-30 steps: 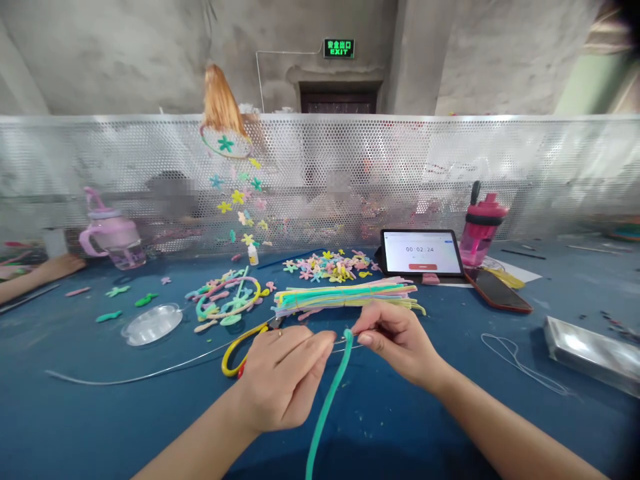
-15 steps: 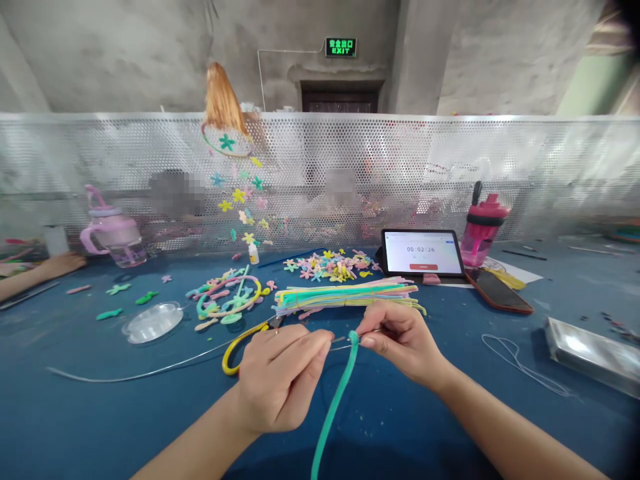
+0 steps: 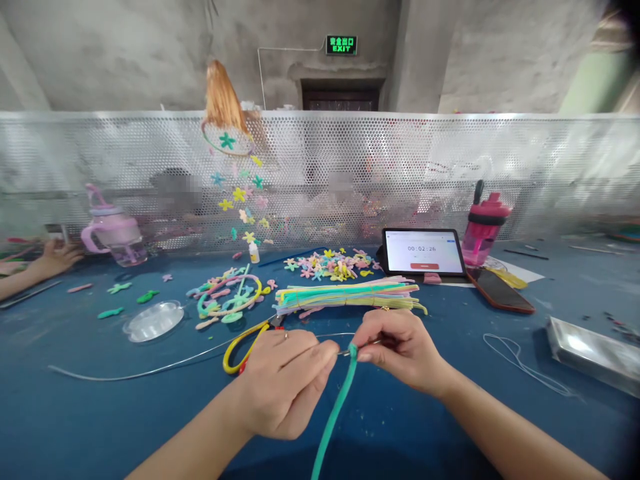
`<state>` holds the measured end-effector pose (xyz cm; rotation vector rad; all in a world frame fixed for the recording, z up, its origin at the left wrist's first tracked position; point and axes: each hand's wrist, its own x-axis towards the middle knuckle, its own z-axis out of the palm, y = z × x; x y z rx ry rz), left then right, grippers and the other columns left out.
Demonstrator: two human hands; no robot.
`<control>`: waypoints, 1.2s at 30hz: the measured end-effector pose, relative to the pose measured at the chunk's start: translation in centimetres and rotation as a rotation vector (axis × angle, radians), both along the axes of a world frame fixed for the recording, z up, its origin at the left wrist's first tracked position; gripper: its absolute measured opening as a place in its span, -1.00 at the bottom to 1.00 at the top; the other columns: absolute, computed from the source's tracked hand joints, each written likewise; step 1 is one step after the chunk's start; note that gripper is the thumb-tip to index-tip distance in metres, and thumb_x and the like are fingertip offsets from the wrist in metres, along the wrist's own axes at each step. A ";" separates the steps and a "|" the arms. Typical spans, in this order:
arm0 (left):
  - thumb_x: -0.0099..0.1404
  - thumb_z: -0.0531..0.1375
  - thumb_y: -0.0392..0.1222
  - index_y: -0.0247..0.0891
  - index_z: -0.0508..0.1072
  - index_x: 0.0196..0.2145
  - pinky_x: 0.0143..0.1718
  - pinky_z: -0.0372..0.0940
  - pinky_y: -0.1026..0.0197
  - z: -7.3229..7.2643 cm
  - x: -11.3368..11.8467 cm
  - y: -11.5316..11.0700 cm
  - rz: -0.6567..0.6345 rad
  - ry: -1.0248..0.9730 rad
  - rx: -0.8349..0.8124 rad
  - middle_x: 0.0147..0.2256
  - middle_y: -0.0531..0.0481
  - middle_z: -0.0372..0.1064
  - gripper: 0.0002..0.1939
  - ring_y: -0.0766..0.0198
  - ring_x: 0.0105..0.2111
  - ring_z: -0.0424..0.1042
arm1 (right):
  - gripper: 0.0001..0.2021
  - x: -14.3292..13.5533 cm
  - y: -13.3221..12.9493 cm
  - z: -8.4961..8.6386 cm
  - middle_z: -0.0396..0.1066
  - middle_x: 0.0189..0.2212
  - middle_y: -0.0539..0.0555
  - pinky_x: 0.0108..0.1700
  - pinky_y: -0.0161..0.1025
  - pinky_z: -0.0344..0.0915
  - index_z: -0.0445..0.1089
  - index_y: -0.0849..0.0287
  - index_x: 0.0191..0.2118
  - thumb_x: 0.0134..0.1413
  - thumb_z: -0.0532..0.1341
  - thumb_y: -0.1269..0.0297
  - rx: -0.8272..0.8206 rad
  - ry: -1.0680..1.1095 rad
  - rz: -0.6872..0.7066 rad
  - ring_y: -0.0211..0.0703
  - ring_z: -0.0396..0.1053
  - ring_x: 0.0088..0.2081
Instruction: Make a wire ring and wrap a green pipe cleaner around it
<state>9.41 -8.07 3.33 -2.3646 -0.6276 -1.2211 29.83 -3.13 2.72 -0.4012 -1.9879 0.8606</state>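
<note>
A green pipe cleaner (image 3: pixel 334 417) hangs toward the lower frame edge, its upper end bent over near the fingers. My right hand (image 3: pixel 400 347) pinches this end between thumb and forefinger. Just left of it, my left hand (image 3: pixel 293 383) is closed, with a short, thin metal tip (image 3: pixel 344 353) poking out from its fingertips to the pipe cleaner; the rest is hidden in the hand. A thin clear line or wire (image 3: pixel 333 335) runs behind the left fingers toward the right hand. Yellow-handled scissors or pliers (image 3: pixel 235 347) lie partly behind my left hand.
Beyond my hands lies a bundle of pipe cleaners (image 3: pixel 345 295). Small flower shapes (image 3: pixel 330 265), a wrapped ring (image 3: pixel 227 313), a clear dish (image 3: pixel 154 321), a tablet (image 3: pixel 424 251), a phone (image 3: pixel 500 289) and a metal box (image 3: pixel 595 353) surround it. Another person's hand (image 3: pixel 55 259) is far left.
My left hand has moved slightly right and down, bringing the metal tip against the pipe cleaner's bent end. The thin line now shows above the fingers. The other person's hand has lifted and opened somewhat.
</note>
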 end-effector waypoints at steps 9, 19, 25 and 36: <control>0.15 0.06 -0.37 -0.40 0.37 -0.25 -0.59 0.18 0.24 0.1 0.5 -0.3 -0.006 0.023 0.025 -0.53 -0.05 0.32 -0.81 0.29 -0.57 0.29 | -0.93 -0.1 -0.2 0.2 0.39 -0.57 0.01 -0.52 -0.32 0.14 0.46 0.13 -0.30 0.05 0.25 0.34 0.271 -0.058 0.015 -0.29 0.23 -0.54; 0.20 0.17 -0.33 -0.36 0.36 -0.28 -0.52 0.27 0.29 -0.6 0.2 0.6 0.128 0.129 0.218 -0.54 0.03 0.32 -0.90 0.35 -0.55 0.31 | -0.91 -0.1 0.2 0.0 0.36 -0.60 -0.01 -0.46 -0.26 0.13 0.48 0.07 -0.28 0.06 0.25 0.32 0.254 -0.022 -0.027 -0.24 0.21 -0.50; 0.21 0.19 -0.32 -0.39 0.36 -0.31 -0.54 0.26 0.28 -0.6 0.2 0.7 0.178 0.172 0.294 -0.56 0.03 0.31 -0.91 0.34 -0.56 0.31 | -0.97 -0.2 0.2 0.0 0.43 -0.56 0.00 -0.40 -0.24 0.18 0.48 0.10 -0.36 0.01 0.28 0.34 0.254 0.011 -0.084 -0.23 0.25 -0.48; 0.22 0.17 -0.32 -0.42 0.37 -0.30 -0.55 0.24 0.25 -0.6 0.0 0.6 0.152 0.225 0.332 -0.54 0.01 0.31 -0.91 0.32 -0.56 0.30 | -0.90 -0.3 0.0 0.2 0.39 -0.58 -0.03 -0.37 -0.23 0.18 0.50 0.05 -0.30 0.02 0.28 0.35 0.349 0.070 -0.062 -0.25 0.25 -0.49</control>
